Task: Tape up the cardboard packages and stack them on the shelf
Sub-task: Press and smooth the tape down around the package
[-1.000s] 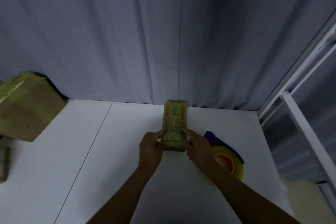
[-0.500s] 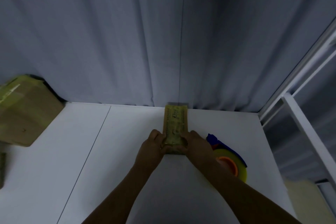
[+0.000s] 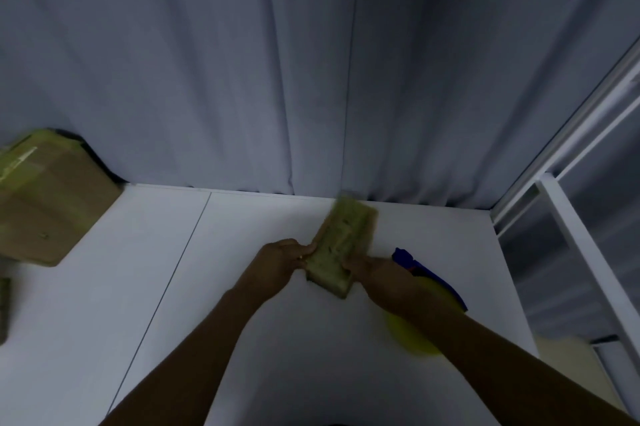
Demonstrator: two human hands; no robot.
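Small cardboard package point(image 3: 341, 245), wrapped in yellowish tape, sits mid-table toward the back, near the grey curtain point(image 3: 311, 79); long axis tilted, far end leaning right (blurred, so surface detail unreadable). Left hand point(image 3: 277, 264) clamps its near-left edge, fingers curled onto the side. Right hand point(image 3: 377, 273) grips the near-right edge, fingers closed against it. Whether the package rests on the white table point(image 3: 138, 287) or is lifted slightly, cannot tell. Tape dispenser point(image 3: 429, 276), blue body with a yellow roll, lies just right of the right hand, partly hidden behind the forearm. Larger taped cardboard box point(image 3: 45, 200) at the far left edge, well apart from the hands. White shelf frame point(image 3: 581, 235) stands at the right.
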